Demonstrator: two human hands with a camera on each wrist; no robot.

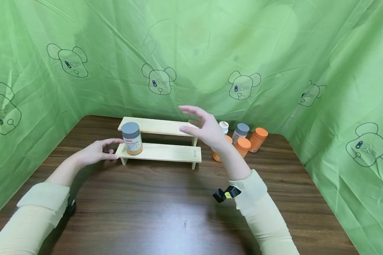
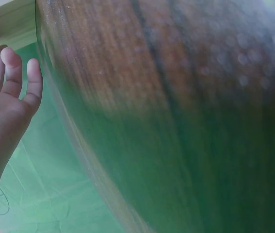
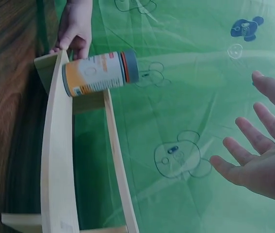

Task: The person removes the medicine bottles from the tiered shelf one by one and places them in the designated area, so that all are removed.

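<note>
A light wooden two-step rack (image 1: 166, 152) stands on the table. My left hand (image 1: 94, 153) holds the left end of its lower step, thumb at the front corner and fingers farther back. In the right wrist view, that left hand (image 3: 76, 30) is at the board's end, close to the bottle. A supplement bottle (image 1: 132, 139) with a grey lid and a white-and-orange label stands upright on the lower step's left end. My right hand (image 1: 207, 129) is raised over the rack's right end, fingers spread and apart from the bottle, holding nothing.
Several more bottles stand right of the rack, partly behind my right forearm: a white-capped one (image 1: 223, 126), a grey-lidded one (image 1: 240, 132) and orange ones, including an orange bottle (image 1: 258, 140) at the far right. Green printed cloth (image 1: 198, 42) surrounds the dark wooden table (image 1: 166, 212).
</note>
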